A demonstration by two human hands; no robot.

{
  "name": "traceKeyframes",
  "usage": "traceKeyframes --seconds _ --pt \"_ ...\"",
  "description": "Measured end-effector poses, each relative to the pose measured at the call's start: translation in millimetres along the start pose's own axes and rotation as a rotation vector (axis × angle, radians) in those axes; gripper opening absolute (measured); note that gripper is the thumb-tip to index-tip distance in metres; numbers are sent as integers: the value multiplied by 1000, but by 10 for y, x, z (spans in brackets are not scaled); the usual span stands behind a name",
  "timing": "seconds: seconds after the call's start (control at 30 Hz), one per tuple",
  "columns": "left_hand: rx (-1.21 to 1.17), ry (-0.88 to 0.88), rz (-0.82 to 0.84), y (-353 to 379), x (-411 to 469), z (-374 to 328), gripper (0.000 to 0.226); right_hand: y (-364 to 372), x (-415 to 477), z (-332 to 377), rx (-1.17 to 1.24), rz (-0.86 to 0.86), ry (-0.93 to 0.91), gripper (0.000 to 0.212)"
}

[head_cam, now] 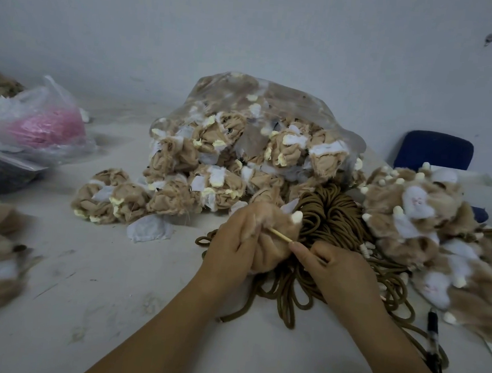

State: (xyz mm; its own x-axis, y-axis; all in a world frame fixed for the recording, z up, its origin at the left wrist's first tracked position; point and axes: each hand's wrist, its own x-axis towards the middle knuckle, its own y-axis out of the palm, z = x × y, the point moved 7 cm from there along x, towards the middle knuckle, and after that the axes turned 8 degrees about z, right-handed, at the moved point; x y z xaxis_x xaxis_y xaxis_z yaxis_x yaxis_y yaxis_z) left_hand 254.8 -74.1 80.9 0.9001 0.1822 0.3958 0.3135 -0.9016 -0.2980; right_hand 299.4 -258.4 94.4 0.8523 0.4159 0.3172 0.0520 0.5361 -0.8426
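Right now the work sits at the middle of the white desk, on top of a loose coil of brown cord. The left hand has its grip clenched around a small tan plush toy skin, fingers wrapped over the near side so that the fabric bulges out to the right, with a cream nub showing at the top. The right hand pinches a thin pale wooden stick between thumb and forefinger. The stick's long axis slants up and to the left from that pinch. Its far tip meets the skin just beside the left fingers, though whether it has gone into an opening is hard to tell, since the fur blurs there. The coming push would likely run along that same slant, from right hand toward left, so the left grip has to brace the skin against it. The right hand is the nearer one to the free end. Behind stands a clear plastic bag stuffed with more skins, and to the right lies a heap of fluffy tan-and-white plush pieces.
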Motion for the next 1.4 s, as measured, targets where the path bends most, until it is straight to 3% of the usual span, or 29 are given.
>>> traceKeyframes --seconds 0.13,0.27,0.5,1.03,1.13,1.3,1.4 --pt "-56 116 40 52 -5 -90 38 70 -12 -10 112 8 36 64" --pt "-107 119 24 36 -3 -80 40 137 5 -5 216 29 60 57" --pt "8 237 -70 10 -26 -189 41 139 -14 -23 292 3 65 54" --pt "101 180 211 333 -74 -265 41 197 -50 59 462 -34 58 56" --pt "99 220 151 284 -103 -320 35 204 -30 83 422 -31 42 55" --pt "-102 254 -241 -52 -125 -334 28 150 -29 102 364 -60 -13 55" --pt "-213 53 -107 7 -50 -136 38 125 -38 119 295 -70 -33 54"
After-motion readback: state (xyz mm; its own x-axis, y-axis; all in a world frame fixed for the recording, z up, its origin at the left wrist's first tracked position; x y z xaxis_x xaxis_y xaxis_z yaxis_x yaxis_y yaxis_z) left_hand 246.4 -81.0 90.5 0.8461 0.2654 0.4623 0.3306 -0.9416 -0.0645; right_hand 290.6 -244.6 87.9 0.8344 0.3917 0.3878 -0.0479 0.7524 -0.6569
